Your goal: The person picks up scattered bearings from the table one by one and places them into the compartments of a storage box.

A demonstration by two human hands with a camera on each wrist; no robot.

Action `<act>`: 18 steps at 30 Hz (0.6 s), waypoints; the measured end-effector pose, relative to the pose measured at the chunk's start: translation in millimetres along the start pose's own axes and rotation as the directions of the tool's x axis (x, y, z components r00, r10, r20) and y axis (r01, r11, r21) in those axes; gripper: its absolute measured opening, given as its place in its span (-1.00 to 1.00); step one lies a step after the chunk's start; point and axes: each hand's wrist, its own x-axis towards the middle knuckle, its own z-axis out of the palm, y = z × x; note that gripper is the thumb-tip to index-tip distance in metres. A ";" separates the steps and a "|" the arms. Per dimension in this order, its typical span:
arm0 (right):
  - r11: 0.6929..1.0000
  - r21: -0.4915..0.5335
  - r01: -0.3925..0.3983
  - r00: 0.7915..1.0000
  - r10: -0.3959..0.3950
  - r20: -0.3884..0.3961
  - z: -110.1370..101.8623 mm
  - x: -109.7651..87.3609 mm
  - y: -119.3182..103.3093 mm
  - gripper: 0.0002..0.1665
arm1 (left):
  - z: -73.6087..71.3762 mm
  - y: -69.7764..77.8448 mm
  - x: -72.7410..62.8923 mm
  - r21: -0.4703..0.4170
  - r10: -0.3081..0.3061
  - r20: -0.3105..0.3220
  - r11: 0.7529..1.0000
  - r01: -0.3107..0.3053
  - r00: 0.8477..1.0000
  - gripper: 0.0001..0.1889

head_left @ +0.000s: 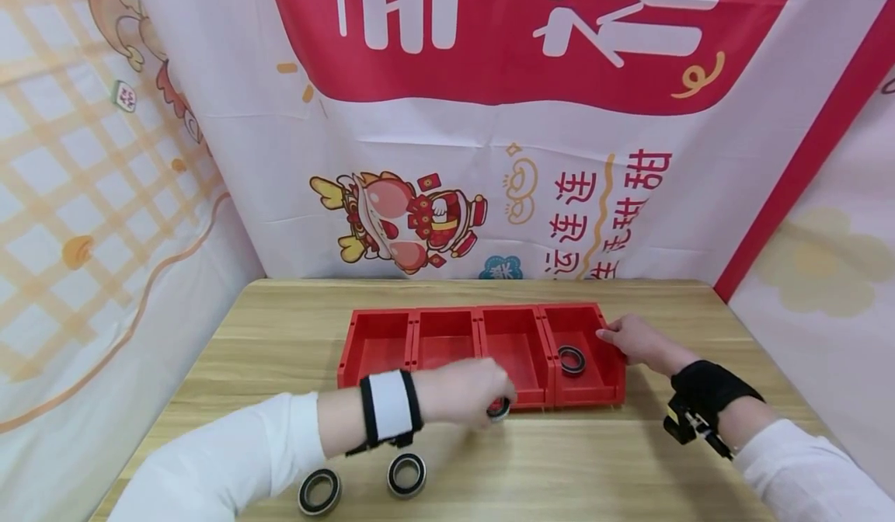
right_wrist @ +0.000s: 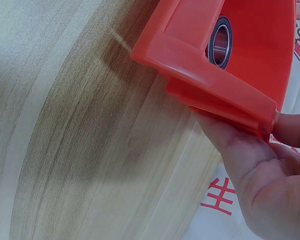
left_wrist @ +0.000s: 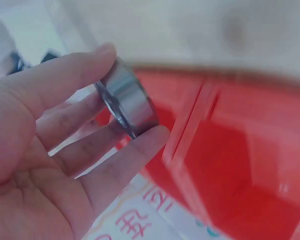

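My left hand pinches a ball bearing between thumb and fingertips, in front of the row of red bins. The left wrist view shows the bearing's shiny steel outer side facing the camera. At the right end of the row, my right hand grips the outer side wall of the last red bin, thumb over the rim and fingers beneath it. Inside that bin lies another bearing, with a dark seal ring. In the right wrist view the bin's wall hides part of this bearing.
Three more joined red bins extend leftward on the wooden table. Two bearings lie on the table near its front, one by the left sleeve and the other below the left wrist. A printed cloth hangs behind.
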 end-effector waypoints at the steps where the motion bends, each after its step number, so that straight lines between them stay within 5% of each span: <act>1: 1.000 -0.001 0.000 1.000 0.000 0.001 -0.3 0.1 0.2 -0.59 | -6.6 -1.2 4.6 -0.007 -0.016 -0.014 1.000 0.015 1.000 -0.70; 7: 1.000 0.020 0.007 1.000 -0.008 0.015 0.2 0.7 0.1 -0.58 | -25.7 -16.7 36.4 -0.031 -0.074 -0.127 0.997 0.070 0.989 -0.73; 12: 1.000 0.023 0.002 1.000 -0.002 0.015 -1.7 0.3 -0.2 -0.55 | -22.5 -31.1 64.8 -0.050 -0.169 -0.181 0.985 0.163 0.969 -0.66; 18: 1.000 0.007 0.012 1.000 -0.012 0.018 -1.4 -0.8 -0.7 -0.55 | -11.3 -44.1 86.7 -0.057 -0.242 -0.176 0.970 0.236 0.954 -0.63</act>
